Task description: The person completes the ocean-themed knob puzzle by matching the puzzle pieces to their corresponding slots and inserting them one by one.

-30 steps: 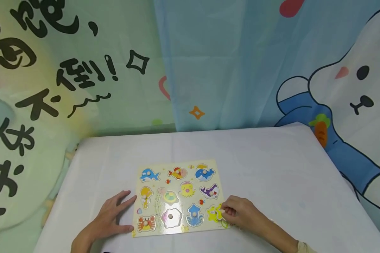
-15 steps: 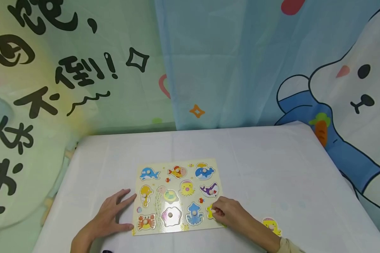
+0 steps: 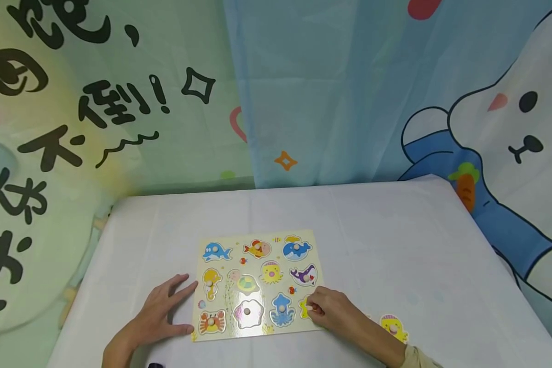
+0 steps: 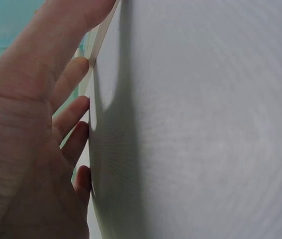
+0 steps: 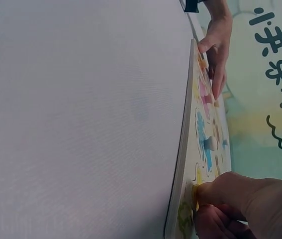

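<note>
A pale wooden peg puzzle board with sea-animal pieces lies on the white table. My left hand rests flat on the table, fingers straight, thumb and fingertips against the board's left edge. My right hand has its fingers curled on the yellow starfish piece at the board's lower right corner; in the right wrist view the fingers pinch that yellow piece on the board. A loose yellow animal piece lies on the table to the right of my right forearm.
The table is covered in a white cloth; its right edge drops away beside a cartoon rabbit curtain. A green curtain with black characters hangs behind and to the left. A small dark object shows at the bottom edge.
My right hand slid left onto the board's lower right corner with the starfish piece, uncovering the loose yellow piece on the table. The left hand stayed put.
</note>
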